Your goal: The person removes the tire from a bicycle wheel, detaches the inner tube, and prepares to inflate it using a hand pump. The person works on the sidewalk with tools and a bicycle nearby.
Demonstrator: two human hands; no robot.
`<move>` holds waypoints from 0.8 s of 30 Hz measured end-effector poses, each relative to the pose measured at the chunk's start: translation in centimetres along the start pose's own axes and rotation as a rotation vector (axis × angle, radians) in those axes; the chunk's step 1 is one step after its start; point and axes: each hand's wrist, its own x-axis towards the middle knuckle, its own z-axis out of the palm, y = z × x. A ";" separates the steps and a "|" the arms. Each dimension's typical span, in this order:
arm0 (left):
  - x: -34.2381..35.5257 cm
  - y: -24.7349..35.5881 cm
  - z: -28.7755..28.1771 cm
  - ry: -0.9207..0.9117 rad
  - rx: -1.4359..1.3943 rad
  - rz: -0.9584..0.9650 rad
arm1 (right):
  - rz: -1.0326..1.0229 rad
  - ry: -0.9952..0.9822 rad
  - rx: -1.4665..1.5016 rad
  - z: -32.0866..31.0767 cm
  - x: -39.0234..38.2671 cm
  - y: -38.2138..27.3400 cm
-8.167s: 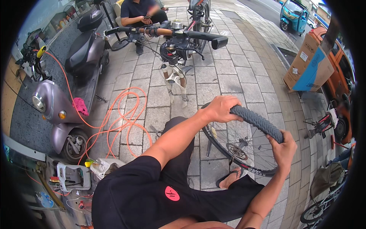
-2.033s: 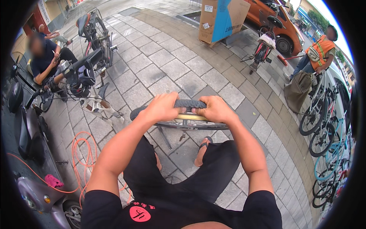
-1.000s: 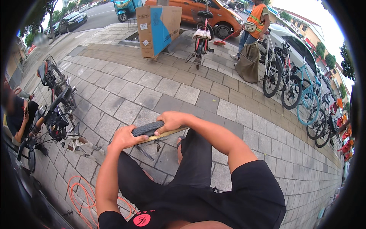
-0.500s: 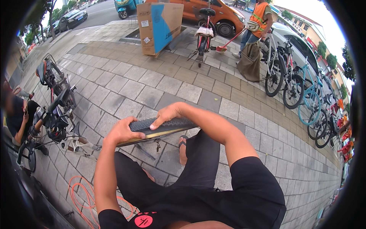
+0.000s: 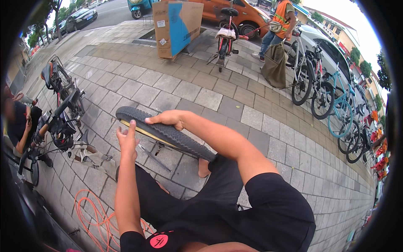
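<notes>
A black knobby bicycle tire (image 5: 178,137) with a tan strip along its near side slants across in front of my knees. Its far-left end is raised, and its lower right end rests by my right knee. My right hand (image 5: 171,119) is closed over the top of the tire, thumb pointing left. Beside the tire's left end is my left hand (image 5: 127,140), fingers apart, one digit at the tan edge. Part of the tire's underside is hidden. Below it on the paving lies a thin dark metal bar (image 5: 154,158).
An orange hose (image 5: 94,214) coils at lower left. Bicycles (image 5: 63,105) and a seated person (image 5: 23,122) are at left. Ahead stand a large cardboard box (image 5: 168,33), a red bicycle (image 5: 226,40) and a person in an orange vest (image 5: 279,25) by a sack (image 5: 275,67). Parked bicycles (image 5: 323,96) line the right.
My left hand has let go of the tire's top and dropped to its near left edge, fingers spreading. My right hand has shifted left, and the tire now slants more. The vested person's broom has lifted.
</notes>
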 end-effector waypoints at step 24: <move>2.4 -3.8 -0.4 -0.275 -0.015 0.264 | -0.215 0.141 0.829 5.5 6.7 6.9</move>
